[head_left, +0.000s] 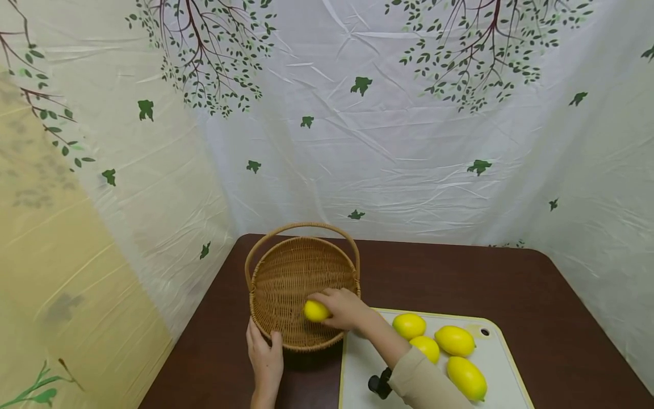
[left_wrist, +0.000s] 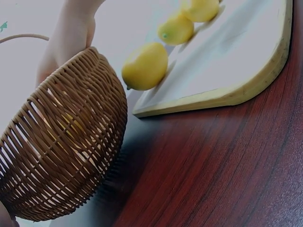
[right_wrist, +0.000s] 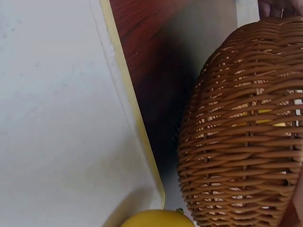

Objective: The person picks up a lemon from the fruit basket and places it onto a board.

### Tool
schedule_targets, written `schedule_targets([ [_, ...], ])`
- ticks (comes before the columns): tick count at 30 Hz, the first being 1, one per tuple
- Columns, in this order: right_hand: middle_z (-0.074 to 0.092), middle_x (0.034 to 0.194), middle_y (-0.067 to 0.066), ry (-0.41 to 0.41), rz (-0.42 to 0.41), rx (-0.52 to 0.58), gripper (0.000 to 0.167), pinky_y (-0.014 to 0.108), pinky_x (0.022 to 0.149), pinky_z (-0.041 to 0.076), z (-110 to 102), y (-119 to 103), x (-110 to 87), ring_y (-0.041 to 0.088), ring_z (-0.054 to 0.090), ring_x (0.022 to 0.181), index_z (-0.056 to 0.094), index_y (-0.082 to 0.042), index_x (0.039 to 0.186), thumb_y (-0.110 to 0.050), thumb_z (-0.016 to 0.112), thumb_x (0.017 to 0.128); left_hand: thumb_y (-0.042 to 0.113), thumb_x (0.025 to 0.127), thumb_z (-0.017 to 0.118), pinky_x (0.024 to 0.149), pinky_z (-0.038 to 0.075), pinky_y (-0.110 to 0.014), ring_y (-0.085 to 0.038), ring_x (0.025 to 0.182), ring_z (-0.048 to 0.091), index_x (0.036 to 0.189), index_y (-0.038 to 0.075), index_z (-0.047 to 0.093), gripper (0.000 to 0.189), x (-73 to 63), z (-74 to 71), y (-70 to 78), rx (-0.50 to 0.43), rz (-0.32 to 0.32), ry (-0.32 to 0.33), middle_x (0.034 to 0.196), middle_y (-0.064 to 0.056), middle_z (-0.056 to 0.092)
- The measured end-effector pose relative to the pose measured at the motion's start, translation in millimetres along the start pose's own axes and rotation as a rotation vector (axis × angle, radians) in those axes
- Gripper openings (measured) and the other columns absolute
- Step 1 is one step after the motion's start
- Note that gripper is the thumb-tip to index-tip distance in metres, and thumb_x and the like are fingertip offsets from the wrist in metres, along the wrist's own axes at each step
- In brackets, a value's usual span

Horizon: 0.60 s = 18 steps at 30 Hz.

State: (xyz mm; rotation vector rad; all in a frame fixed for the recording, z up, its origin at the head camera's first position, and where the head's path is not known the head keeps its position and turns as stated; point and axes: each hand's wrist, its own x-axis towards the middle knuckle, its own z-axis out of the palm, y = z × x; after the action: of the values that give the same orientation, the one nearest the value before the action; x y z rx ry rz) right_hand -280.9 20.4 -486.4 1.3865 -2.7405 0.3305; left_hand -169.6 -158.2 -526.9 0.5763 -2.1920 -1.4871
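Observation:
A round wicker basket (head_left: 286,267) with an arched handle is tilted, its opening facing me. My left hand (head_left: 265,355) grips its lower left rim, thumb at the edge. Inside the opening, my right hand (head_left: 344,309) holds a yellow lemon (head_left: 315,311) near the lower right side. Through the weave in the left wrist view, a bit of yellow shows behind the basket wall (left_wrist: 61,142). To the right, several more lemons (head_left: 455,341) lie on a white cutting board (head_left: 357,363). One lemon (left_wrist: 145,66) sits close to the board's edge in the left wrist view.
The dark reddish-brown table (head_left: 434,272) carries the basket and board. The right forearm reaches across the board, with a small black device (head_left: 380,383) at its wrist. Behind the table hangs a white curtain (head_left: 327,170) printed with leaves and branches.

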Motion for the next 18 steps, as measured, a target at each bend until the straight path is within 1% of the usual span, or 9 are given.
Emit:
schedule_targets([
  [2,0.056,0.119,0.004,0.006,0.004,-0.002,0.058,0.041,0.082,0.043,-2,1,-1.9,0.019,0.055,0.102,0.05,-0.018,0.13,-0.029,0.072,0.077,0.014,0.089,0.046,0.095,0.026,-0.057,-0.042,0.128,0.024,0.145,-0.003,0.01,0.07,-0.1,0.4,-0.1,0.003,0.004,0.003,0.145,-0.026,0.016],
  [6,0.057,0.118,0.004,0.022,0.009,-0.017,0.058,0.041,0.082,0.043,-8,3,-6.1,0.019,0.055,0.102,0.05,-0.019,0.13,-0.028,0.072,0.077,0.014,0.089,0.046,0.096,0.026,-0.058,-0.042,0.129,0.022,0.146,-0.002,0.009,0.07,0.1,1.5,0.2,0.002,0.008,0.002,0.145,-0.026,0.015],
  [13,0.057,0.116,0.004,0.041,0.017,-0.02,0.059,0.041,0.083,0.042,-12,6,-15.0,0.019,0.055,0.1,0.049,-0.019,0.13,-0.028,0.072,0.077,0.012,0.088,0.047,0.095,0.028,-0.056,-0.041,0.127,0.027,0.145,-0.002,0.013,0.068,-2.0,1.9,0.0,0.007,0.042,0.026,0.144,-0.025,0.019],
  [18,0.057,0.116,0.004,0.073,0.011,-0.013,0.06,0.041,0.084,0.042,-18,7,-23.1,0.019,0.055,0.101,0.049,-0.018,0.13,-0.029,0.072,0.076,0.014,0.089,0.046,0.095,0.028,-0.057,-0.042,0.126,0.027,0.146,-0.001,0.012,0.068,-3.5,1.4,1.8,0.01,0.029,0.017,0.144,-0.025,0.019],
])
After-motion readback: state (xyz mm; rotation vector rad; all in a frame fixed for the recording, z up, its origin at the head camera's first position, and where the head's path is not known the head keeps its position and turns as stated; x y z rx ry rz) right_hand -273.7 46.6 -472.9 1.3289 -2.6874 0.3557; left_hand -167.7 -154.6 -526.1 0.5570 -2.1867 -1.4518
